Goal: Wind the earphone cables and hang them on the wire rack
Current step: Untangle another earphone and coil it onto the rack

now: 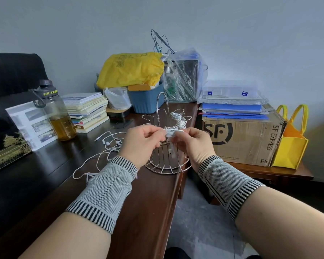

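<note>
A chrome wire rack stands at the right edge of the dark table. One wound white earphone bundle hangs on a rack hook. Just in front of the rack, my left hand and my right hand together pinch a small white coil of earphone cable; its earbuds dangle below the hands. Loose white earphones lie tangled on the table to the left of my left hand, their cable trailing toward my left wrist.
A tinted water bottle and a stack of books stand at the left. A blue bin, yellow bag and plastic bags sit behind the rack. A cardboard box and yellow tote stand on a lower table at right.
</note>
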The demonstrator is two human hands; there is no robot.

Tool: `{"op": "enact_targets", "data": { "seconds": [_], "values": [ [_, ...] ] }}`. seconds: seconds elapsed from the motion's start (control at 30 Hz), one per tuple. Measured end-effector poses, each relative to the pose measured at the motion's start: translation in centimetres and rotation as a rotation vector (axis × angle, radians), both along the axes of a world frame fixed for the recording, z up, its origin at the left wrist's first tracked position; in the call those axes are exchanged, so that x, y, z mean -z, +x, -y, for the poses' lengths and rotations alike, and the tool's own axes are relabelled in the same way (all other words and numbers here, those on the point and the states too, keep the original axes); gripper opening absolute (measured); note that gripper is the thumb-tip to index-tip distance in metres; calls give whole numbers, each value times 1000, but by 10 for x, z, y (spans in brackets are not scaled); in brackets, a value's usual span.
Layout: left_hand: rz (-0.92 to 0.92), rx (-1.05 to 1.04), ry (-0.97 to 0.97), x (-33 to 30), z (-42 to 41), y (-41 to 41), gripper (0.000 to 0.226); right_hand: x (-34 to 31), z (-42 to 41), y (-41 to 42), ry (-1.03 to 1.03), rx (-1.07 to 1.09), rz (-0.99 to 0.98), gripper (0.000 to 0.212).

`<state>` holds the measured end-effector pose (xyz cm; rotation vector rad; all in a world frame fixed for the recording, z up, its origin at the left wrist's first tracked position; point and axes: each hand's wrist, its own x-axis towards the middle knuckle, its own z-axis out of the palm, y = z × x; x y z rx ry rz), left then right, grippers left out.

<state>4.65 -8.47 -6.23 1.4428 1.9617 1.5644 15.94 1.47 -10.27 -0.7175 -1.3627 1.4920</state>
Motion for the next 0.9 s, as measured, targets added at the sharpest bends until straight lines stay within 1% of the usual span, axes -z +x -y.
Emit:
{"op": "enact_targets", "data": {
  "seconds": [0.07,0.1,0.17,0.2,0.23,0.33,0.43,0.5,0.67,0.77,0.9],
  "values": [
    [25,15,26,-5,-4,5,12,-1,-1,0,-48,-24,-25,25],
    [31,10,39,-8,-7,7,12,-1,-1,-1,-68,-38,-38,24],
    [29,-59,66,-14,-12,10,15,-3,0,-2,-99,-59,-50,20],
    [0,-125,67,-17,-15,9,18,-4,0,-3,-106,-62,-46,20],
    [-64,-197,44,-20,-18,9,23,-4,0,-4,-111,-61,-38,20],
    [-331,-363,-120,-26,-21,9,40,-7,-1,-5,-139,-49,-27,20],
    [-421,-394,-243,-24,-23,7,48,-10,-1,-7,-148,-28,2,22],
    [-394,-376,-282,-20,-25,5,47,-11,-1,-8,-156,-15,17,25],
    [-231,-327,-286,-18,-25,5,37,-14,-4,-12,-141,35,95,29],
    [-267,-313,-316,-17,-24,2,37,-16,-5,-13,-120,55,134,29],
    [-320,-312,-383,-9,-21,-1,39,-19,-3,-14,-165,48,126,24]
  ]
}}
